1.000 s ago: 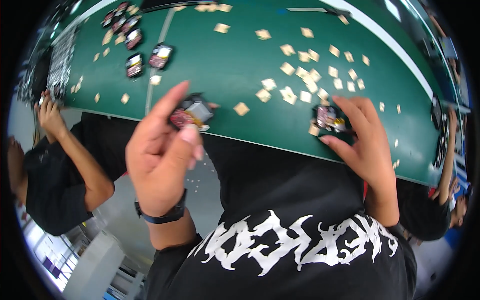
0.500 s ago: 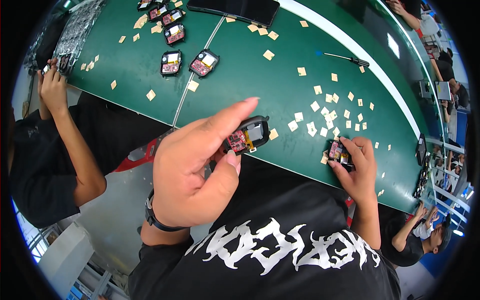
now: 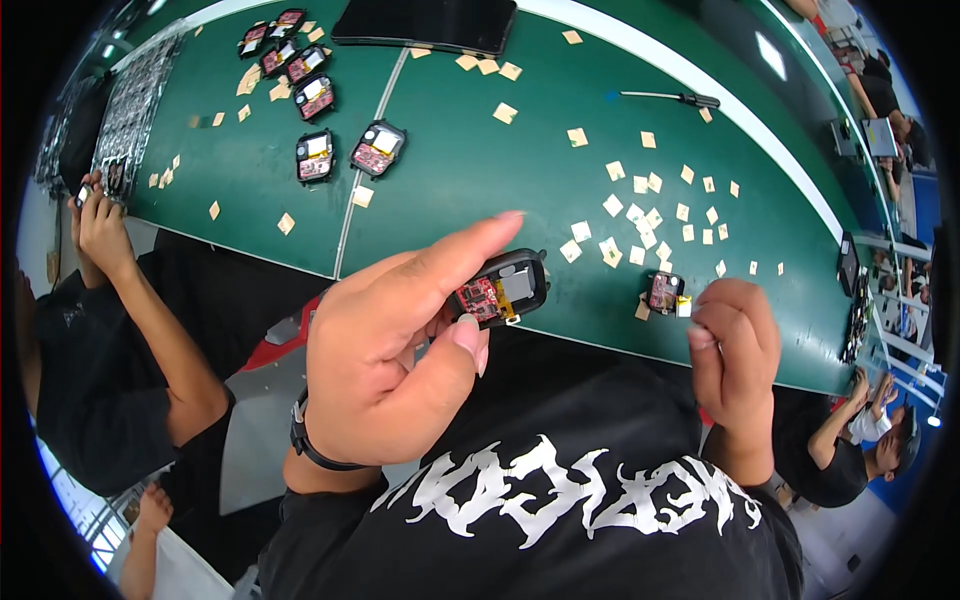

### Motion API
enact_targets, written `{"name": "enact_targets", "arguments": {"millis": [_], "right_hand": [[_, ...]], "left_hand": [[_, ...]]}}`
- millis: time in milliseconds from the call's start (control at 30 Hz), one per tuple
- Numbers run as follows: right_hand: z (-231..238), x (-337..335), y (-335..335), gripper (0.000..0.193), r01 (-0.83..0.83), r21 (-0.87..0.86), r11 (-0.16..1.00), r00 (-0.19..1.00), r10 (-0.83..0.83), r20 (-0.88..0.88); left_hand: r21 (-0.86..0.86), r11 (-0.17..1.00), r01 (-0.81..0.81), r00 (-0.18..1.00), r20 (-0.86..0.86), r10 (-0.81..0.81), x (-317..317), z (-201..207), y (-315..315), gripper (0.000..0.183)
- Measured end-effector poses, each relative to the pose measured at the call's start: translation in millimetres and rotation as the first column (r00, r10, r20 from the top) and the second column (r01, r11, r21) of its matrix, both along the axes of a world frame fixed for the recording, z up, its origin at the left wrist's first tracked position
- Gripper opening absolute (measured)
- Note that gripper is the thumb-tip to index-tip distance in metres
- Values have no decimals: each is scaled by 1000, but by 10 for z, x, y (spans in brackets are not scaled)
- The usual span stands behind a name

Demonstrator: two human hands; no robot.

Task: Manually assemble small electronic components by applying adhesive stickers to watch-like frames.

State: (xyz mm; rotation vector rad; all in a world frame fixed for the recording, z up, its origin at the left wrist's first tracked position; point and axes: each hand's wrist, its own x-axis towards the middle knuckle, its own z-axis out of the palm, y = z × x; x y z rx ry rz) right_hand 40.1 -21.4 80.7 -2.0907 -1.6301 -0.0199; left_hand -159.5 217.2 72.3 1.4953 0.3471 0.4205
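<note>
My left hand point(image 3: 400, 350) is closed on the rim of an open black watch case point(image 3: 510, 290), held up above the table's near edge. A red circuit board and a grey square part show inside it, with a bit of yellow tape at the lower side. A second open watch case point(image 3: 664, 291) lies on the green table to the right, a small white and yellow part at its right side. Just beside that case is my right hand point(image 3: 740, 335), apart from it, with fingers curled in; whether anything small is between the fingertips is hidden.
Several similar open cases point(image 3: 378, 149) lie at the upper left. Small cream squares point(image 3: 636, 213) are scattered over the green table point(image 3: 450, 180). A black flat-screen device point(image 3: 425, 25) and a screwdriver point(image 3: 690, 99) lie farther back. A co-worker's hands point(image 3: 103, 225) work at the left.
My right hand has let go of the right-hand watch case and drawn back to its right. The left hand still holds its case. The whole view has shifted slightly.
</note>
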Motion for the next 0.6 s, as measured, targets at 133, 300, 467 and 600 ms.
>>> {"name": "enact_targets", "arguments": {"millis": [133,300,467,600], "right_hand": [[284,-184,498,23,-194,-9,981,977,194,87],[337,-285,731,22,-270,-49,962,927,273,258],[393,-360,766,35,-335,-42,941,929,337,152],[355,-400,778,30,-353,11,936,912,341,228]], "left_hand": [[-38,999,13,999,-47,-15,42,91,-28,54],[42,998,44,997,-59,-41,-5,112,-39,58],[66,997,45,998,-52,-42,-68,118,-66,56],[109,993,44,998,-46,-39,-93,122,-99,54]]}}
